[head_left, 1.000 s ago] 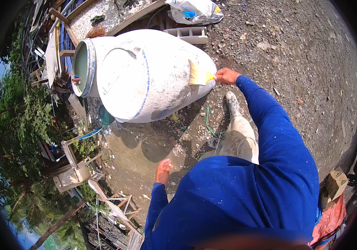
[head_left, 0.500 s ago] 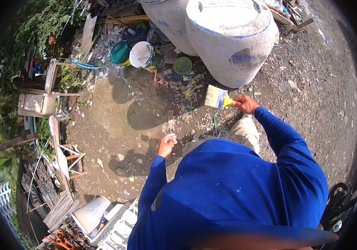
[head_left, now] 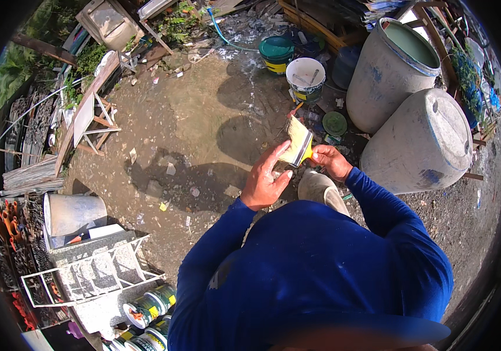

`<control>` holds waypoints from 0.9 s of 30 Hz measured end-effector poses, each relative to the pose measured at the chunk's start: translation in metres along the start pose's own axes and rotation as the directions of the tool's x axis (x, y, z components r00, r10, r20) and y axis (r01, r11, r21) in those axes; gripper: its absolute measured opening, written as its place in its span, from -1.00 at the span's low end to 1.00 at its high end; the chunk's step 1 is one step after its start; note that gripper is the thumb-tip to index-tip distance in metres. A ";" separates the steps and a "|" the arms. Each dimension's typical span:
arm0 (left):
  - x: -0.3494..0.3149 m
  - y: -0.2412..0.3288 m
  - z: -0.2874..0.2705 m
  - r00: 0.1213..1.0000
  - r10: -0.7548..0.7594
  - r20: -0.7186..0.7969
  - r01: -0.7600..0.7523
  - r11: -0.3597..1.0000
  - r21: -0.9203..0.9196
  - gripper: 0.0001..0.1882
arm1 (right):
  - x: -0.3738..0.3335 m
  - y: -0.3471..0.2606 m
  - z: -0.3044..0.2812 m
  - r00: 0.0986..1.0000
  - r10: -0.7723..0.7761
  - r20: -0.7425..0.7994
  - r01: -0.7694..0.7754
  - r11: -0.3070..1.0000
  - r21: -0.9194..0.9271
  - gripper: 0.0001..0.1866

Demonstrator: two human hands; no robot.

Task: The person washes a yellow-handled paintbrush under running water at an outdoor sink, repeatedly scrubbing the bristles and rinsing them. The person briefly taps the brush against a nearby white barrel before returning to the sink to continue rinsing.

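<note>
A wide paintbrush [head_left: 298, 142] with pale bristles and a yellow handle is held in front of me. My right hand [head_left: 331, 162] grips it by the handle, fingers closed. Alongside the bristles is my left hand [head_left: 267, 178], its fingers stretched and the thumb apart; the fingertips are at or very near the bristle edge, and whether they touch I cannot tell. Beyond the brush stand a white bucket [head_left: 298, 88] with something lying inside it and a green bucket [head_left: 276, 54]. A round green lid [head_left: 334, 123] lies on the ground near them.
Two large whitish drums stand to the right, a green-topped drum [head_left: 373, 82] and a closed drum [head_left: 408, 146]. A white metal frame [head_left: 95, 270] and several paint pails [head_left: 152, 304] are at lower left. A small wooden stand [head_left: 95, 126] sits at left. My boot [head_left: 319, 188] is below the brush.
My view has swung round, so the drums and buckets sit farther right. My left hand has come up to the brush with its fingers extended. The brush stays in my right hand.
</note>
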State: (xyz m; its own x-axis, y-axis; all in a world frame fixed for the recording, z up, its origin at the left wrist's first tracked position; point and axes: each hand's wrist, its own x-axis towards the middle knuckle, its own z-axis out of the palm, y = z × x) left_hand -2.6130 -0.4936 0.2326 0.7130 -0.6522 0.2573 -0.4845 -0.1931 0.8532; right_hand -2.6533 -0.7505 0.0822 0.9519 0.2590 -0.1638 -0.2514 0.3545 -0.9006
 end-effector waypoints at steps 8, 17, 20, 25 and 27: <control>0.078 -0.089 -0.113 1.000 -0.024 -0.012 0.026 0.978 0.208 -0.28 | 0.203 -0.004 0.008 0.986 -0.082 0.146 0.039 0.961 0.275 -0.75; 0.139 -0.202 -0.271 0.908 -0.347 -0.234 0.395 0.896 0.203 -0.27 | 0.457 -0.042 0.030 0.948 0.069 0.312 -0.022 0.988 -0.151 -0.71; 0.143 -0.235 -0.330 0.867 -0.236 -0.438 0.364 0.901 0.235 -0.26 | 0.523 -0.053 0.059 0.904 0.232 0.358 -0.111 0.938 -0.327 -0.76; 0.159 -0.309 -0.413 0.836 -0.334 -0.435 0.457 0.863 0.214 -0.19 | 0.628 -0.047 0.134 0.899 0.295 0.324 -0.171 0.917 -0.360 -0.76; 0.159 -0.355 -0.452 0.830 -0.334 -0.446 0.457 0.865 0.204 -0.18 | 0.685 -0.035 0.157 0.925 0.271 0.266 -0.146 0.900 -0.410 -0.75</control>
State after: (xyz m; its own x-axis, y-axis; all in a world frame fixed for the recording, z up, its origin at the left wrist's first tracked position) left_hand -2.0982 -0.1976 0.1756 0.9799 -0.1502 0.1315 -0.1967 -0.6152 0.7634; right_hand -2.0199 -0.4442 0.0647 0.7655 0.5750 -0.2888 -0.2940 -0.0867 -0.9519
